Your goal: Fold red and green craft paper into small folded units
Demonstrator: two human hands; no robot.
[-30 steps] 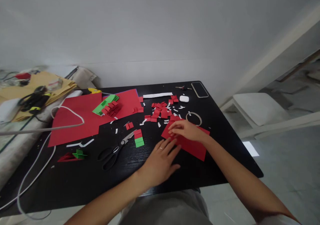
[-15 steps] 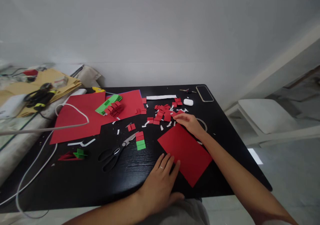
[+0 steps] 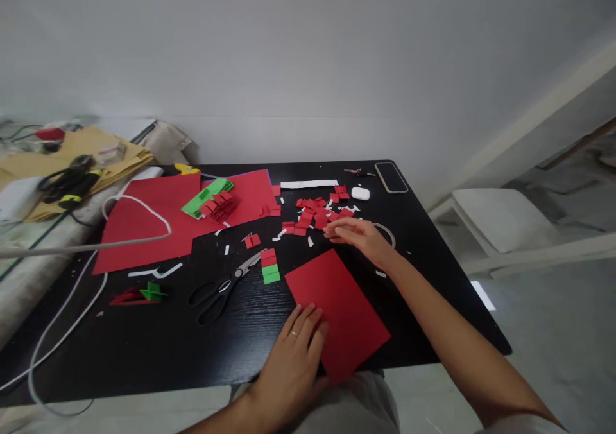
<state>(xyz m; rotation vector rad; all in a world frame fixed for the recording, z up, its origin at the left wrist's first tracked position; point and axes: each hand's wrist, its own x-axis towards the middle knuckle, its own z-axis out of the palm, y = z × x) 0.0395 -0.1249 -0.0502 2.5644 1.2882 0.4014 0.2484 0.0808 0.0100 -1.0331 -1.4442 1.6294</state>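
Note:
My left hand (image 3: 293, 354), a ring on one finger, lies with outstretched fingers on the left edge of a red sheet of paper (image 3: 349, 312); its thumb is partly hidden beside the sheet's near corner. My right hand (image 3: 362, 238) is beyond the sheet, fingers extended and close together, at the near side of a pile of small folded red paper pieces (image 3: 312, 213). Nothing shows in its grasp, though its fingertips overlap the pile and I cannot tell if they touch it. A red and green folded strip (image 3: 270, 273) lies by the scissors (image 3: 226, 289).
Large red sheets (image 3: 158, 228) carry a bundle of green strips (image 3: 195, 206) on the left. White paper scraps are scattered about. At the back are a white strip (image 3: 308, 184), a white case (image 3: 360, 193), keys (image 3: 359, 173) and a phone (image 3: 391, 178). A white cable (image 3: 33, 363) loops at left.
The red sheet has slid left and toward me, together with my left hand. My right hand has left the sheet's far corner and shifted slightly left beside the red pieces.

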